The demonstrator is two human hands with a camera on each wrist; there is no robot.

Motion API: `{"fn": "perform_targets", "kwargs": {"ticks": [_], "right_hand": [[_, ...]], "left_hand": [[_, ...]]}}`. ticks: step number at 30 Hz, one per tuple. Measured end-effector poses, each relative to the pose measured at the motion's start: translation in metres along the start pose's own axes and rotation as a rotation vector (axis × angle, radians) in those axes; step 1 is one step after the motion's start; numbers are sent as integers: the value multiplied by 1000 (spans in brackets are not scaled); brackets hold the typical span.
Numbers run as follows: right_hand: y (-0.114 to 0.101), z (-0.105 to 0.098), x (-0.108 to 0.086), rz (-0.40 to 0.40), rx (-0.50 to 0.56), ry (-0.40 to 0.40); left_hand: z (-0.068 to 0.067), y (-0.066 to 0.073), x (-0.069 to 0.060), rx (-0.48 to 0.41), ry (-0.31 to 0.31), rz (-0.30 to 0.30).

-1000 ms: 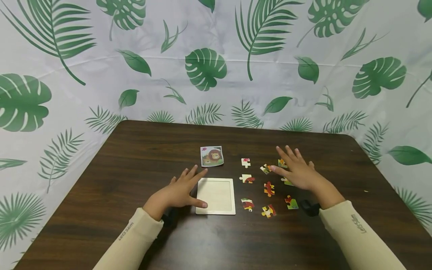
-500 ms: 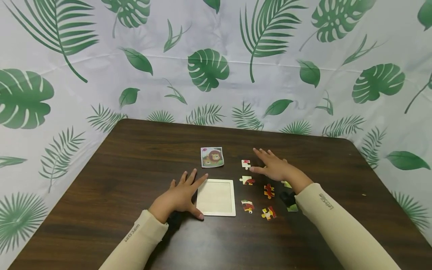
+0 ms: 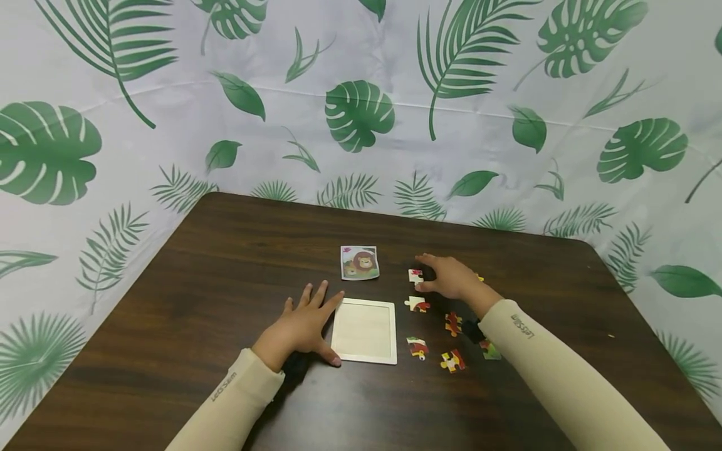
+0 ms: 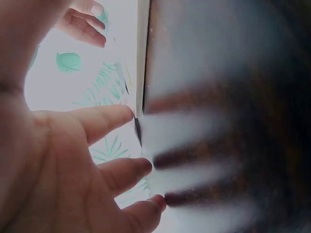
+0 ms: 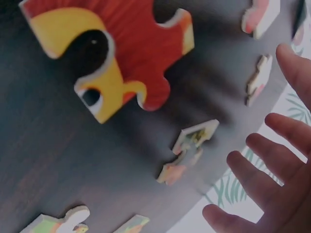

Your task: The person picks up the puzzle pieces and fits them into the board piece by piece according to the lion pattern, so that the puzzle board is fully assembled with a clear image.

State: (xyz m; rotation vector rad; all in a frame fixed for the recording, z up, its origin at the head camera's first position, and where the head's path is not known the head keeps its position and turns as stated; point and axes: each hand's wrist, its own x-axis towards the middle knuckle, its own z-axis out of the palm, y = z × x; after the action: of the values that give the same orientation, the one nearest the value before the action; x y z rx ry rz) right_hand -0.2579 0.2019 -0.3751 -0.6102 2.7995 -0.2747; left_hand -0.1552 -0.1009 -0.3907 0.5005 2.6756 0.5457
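My left hand (image 3: 299,329) spreads its fingers at the left side of a pale square puzzle tray (image 3: 366,360). In the left wrist view, a fingertip meets the edge of the tray (image 4: 142,53), and other fingertips reach the dark tabletop. My right hand (image 3: 454,279) hovers over the jigsaw pieces, thumb and forefinger beside a white piece with a pink flower (image 3: 415,274). In the right wrist view its fingers (image 5: 255,177) are extended, with no piece between them. A red and yellow piece (image 5: 141,58) lies close under that wrist. The right forearm hides some pieces.
A lion picture card (image 3: 359,263) lies behind the tray. Right of the tray are several loose pieces, among them a white and red one (image 3: 417,304) and a yellow and red one (image 3: 452,361). A leaf-print cloth (image 3: 271,138) hangs behind the table.
My right hand has moved left across the pieces to the pink-flower piece, its fingers drawing lower. The left hand has shifted slightly, its thumb now at the tray's lower left corner.
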Motion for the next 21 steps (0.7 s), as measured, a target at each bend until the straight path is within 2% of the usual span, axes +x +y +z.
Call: {"fn": "perform_targets", "kwargs": {"ticks": [9, 21], "right_hand": [[-2, 3, 0, 21, -2, 21], [-6, 9, 2, 28, 29, 133]], "left_hand": [[0, 1, 0, 9, -6, 3], [1, -1, 2, 10, -3, -11]]}}
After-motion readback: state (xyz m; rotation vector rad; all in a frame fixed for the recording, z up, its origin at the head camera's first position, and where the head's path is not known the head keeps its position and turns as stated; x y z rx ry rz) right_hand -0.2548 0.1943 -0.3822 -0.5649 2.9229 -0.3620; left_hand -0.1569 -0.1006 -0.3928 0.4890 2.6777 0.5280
